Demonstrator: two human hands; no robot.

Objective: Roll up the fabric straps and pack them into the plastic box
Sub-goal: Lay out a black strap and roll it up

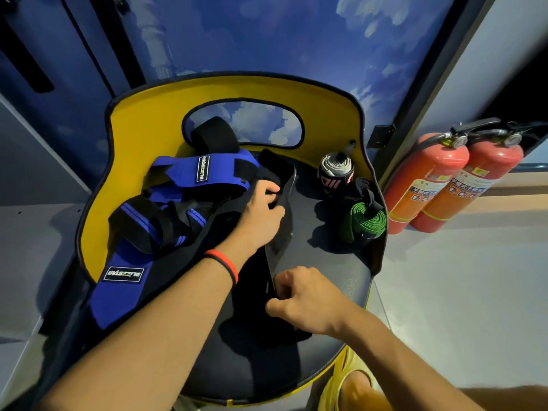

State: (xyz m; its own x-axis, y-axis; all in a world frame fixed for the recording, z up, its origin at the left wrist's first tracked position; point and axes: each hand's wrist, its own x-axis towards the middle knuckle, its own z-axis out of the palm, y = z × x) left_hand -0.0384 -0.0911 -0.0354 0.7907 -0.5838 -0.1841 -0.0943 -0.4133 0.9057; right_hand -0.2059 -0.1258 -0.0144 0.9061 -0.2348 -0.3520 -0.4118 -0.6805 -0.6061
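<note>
A long black fabric strap (281, 229) lies along the dark seat of a yellow chair (142, 123). My left hand (261, 206) pinches the strap's far part. My right hand (299, 298) grips its near end with curled fingers. To the left lies a heap of blue and black straps (184, 185); one blue strap (118, 280) hangs over the seat's front left. Rolled up at the seat's right stand a green strap (367, 223) and a grey, black and pink strap (336, 173). No plastic box is in view.
Two red fire extinguishers (439, 179) stand on the floor to the right of the chair. A blue wall with clouds rises behind it. A grey bench surface (35, 232) lies to the left. My knee in yellow shorts (353, 390) is below the seat.
</note>
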